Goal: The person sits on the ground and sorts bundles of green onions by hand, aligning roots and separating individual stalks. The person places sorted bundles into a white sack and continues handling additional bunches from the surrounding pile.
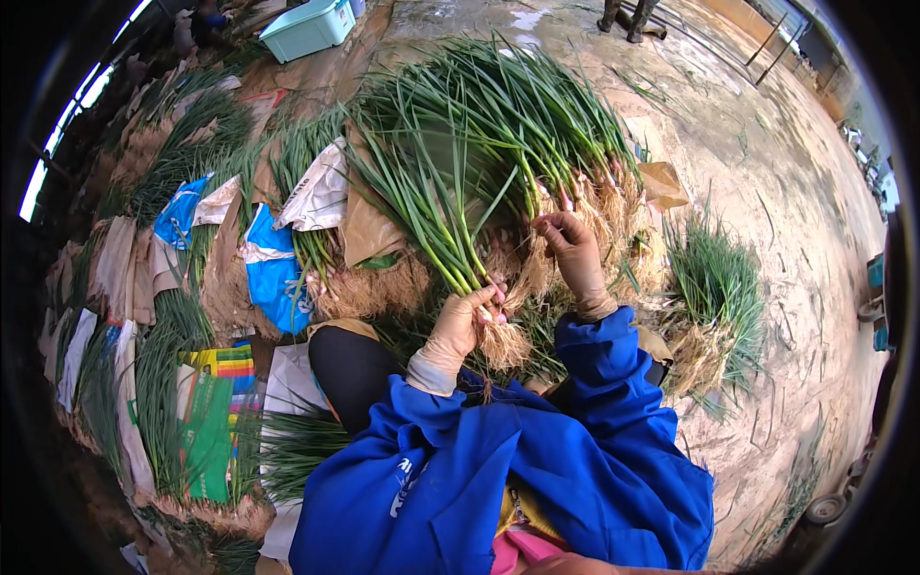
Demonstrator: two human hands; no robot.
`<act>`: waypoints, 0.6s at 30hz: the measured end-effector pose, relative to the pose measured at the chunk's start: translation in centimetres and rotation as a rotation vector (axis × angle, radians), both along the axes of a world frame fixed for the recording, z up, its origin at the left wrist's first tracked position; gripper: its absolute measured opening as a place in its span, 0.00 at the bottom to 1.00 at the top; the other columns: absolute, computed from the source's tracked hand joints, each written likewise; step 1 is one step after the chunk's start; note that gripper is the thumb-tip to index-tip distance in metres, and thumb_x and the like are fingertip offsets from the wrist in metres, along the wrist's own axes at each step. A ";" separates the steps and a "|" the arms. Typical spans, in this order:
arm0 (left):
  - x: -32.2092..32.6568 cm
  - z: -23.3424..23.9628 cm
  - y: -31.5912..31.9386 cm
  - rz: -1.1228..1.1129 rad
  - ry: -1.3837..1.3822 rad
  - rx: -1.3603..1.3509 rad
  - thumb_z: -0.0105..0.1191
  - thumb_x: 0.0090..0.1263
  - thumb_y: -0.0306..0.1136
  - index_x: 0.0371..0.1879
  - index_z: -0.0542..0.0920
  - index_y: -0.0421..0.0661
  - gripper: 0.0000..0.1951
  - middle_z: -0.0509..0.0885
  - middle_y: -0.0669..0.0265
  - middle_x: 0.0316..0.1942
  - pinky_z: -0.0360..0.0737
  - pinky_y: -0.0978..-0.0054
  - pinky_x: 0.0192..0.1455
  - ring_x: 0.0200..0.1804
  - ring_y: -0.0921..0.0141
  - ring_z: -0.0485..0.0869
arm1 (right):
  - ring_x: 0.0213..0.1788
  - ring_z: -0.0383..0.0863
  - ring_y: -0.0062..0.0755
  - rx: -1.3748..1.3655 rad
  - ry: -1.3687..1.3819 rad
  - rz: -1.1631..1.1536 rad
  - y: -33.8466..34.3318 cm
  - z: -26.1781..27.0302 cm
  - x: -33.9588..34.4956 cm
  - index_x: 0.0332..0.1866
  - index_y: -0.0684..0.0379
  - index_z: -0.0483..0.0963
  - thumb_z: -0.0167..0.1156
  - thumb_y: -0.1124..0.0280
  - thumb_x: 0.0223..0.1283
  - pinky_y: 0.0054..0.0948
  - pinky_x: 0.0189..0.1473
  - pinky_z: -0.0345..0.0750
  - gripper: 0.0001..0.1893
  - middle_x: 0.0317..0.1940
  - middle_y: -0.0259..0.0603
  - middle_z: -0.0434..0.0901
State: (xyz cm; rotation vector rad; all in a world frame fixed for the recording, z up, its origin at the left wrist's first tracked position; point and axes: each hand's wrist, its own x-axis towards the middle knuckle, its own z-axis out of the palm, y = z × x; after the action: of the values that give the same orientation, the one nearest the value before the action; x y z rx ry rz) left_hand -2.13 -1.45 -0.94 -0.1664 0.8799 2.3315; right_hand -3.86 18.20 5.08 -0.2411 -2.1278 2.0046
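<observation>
In a thin, pale glove, my left hand (458, 320) is closed around a small bunch of spring onions (449, 251). Their pinkish bulbs and stringy roots (503, 343) stick out past my fingers, and the green leaves fan away from me. My right hand (575, 251), gloved too, has its thumb and fingertips drawn together at the near edge of a large heap of spring onions (496, 100). Whether those fingertips pinch a stalk is too small to tell. Roots of the heap (611, 205) hang just beyond that hand.
Rows of bundled spring onions (370, 287) lie at left among blue plastic sacks (273, 269) and a green sack (207, 435). A loose pile (719, 287) sits at right on the concrete floor (798, 237). Farther off are a turquoise tub (309, 30) and a person's boots (627, 20).
</observation>
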 end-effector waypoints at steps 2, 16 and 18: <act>0.3 -0.4 -0.1 -0.031 0.006 -0.019 0.55 0.67 0.29 0.43 0.77 0.38 0.09 0.82 0.60 0.32 0.82 0.72 0.30 0.24 0.70 0.80 | 0.29 0.74 0.15 -0.069 -0.040 0.293 -2.5 0.2 1.2 0.49 0.62 0.77 0.56 0.67 0.68 0.17 0.34 0.73 0.12 0.32 0.28 0.81; 0.8 0.1 -2.4 -0.101 -0.090 0.071 0.51 0.71 0.37 0.49 0.78 0.41 0.15 0.84 0.54 0.41 0.82 0.64 0.45 0.47 0.57 0.83 | 0.38 0.82 0.33 0.483 -0.079 0.301 0.2 -2.1 2.9 0.54 0.58 0.75 0.56 0.63 0.66 0.31 0.40 0.78 0.15 0.40 0.40 0.83; 1.1 -0.6 -2.8 -0.103 -0.046 0.152 0.52 0.70 0.37 0.49 0.77 0.41 0.15 0.83 0.53 0.43 0.82 0.64 0.45 0.46 0.57 0.83 | 0.39 0.75 0.20 -0.045 0.014 0.601 -2.7 -2.3 3.5 0.64 0.61 0.68 0.49 0.60 0.73 0.24 0.43 0.74 0.21 0.48 0.31 0.79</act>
State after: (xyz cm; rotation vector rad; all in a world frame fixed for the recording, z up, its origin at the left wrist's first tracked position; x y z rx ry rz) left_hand -1.07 -4.23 -1.52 -0.1076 0.6702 2.2778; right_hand -0.35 15.51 2.82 0.4625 -2.3406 2.3369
